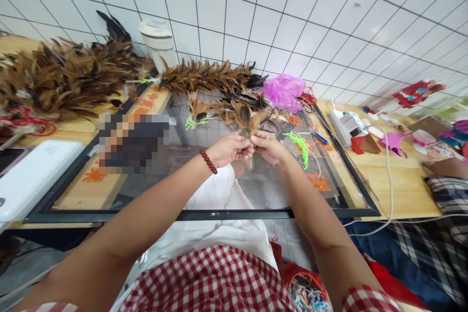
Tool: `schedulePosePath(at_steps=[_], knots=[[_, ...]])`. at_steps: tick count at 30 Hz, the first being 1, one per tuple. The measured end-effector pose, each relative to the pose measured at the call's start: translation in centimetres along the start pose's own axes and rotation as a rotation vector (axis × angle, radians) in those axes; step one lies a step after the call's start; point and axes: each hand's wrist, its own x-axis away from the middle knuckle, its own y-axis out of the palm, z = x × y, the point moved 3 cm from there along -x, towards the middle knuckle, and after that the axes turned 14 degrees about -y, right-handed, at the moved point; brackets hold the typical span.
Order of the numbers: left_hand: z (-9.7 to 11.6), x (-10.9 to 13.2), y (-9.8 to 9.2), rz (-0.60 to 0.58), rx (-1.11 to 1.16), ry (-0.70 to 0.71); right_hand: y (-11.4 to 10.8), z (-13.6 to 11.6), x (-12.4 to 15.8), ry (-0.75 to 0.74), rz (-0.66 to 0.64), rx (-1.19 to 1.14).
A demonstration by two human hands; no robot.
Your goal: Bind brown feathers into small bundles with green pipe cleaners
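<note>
My left hand [227, 150], with a bead bracelet [208, 161] at its wrist, is closed in a pinch. Against it is my right hand [269, 147], its thumb and fingers pinched too. Between them both grip the base of a small bunch of brown feathers [245, 118], which fans out away from me. A bit of green string shows just below the fingers. Loose bright green strings [299, 148] lie to the right, near blue-handled scissors [319, 136]. Left of the hands lies another small feather tuft [198, 109] with green string.
A black-framed glass panel [153, 215] covers the work surface. Behind it are a long feather strand [208, 77], a pink plastic bag [283, 91] and a white cup [158, 44]. A large feather pile [62, 78] is at left, a power strip [341, 124] at right. Another person's sleeve [448, 200] shows far right.
</note>
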Motion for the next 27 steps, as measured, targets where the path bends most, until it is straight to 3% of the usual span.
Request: schedulePosePath(at_steps=[3,6,10,18,22,27], knots=[[-0.5,0.1,0.3,-0.115,-0.04,-0.095,0.3,-0.4,0.4,0.049,-0.049,-0.072],[-0.5,0.1,0.3,-0.131,-0.039,-0.098,0.5,-0.4,0.2,0.03,0.067,-0.074],[0.1,0.1,0.1,-0.076,0.025,0.002,-0.1,0.1,-0.3,0.003,0.252,-0.056],[-0.4,-0.1,0.4,0.128,-0.113,0.053,0.2,0.4,-0.4,-0.015,0.275,0.074],[0.4,-0.1,-0.1,0.144,0.092,0.202,0.3,0.2,-0.6,-0.179,0.279,0.141],[0.6,-0.4,-0.7,0.078,0.273,0.232,0.4,-0.5,-0.2,-0.493,0.241,0.62]])
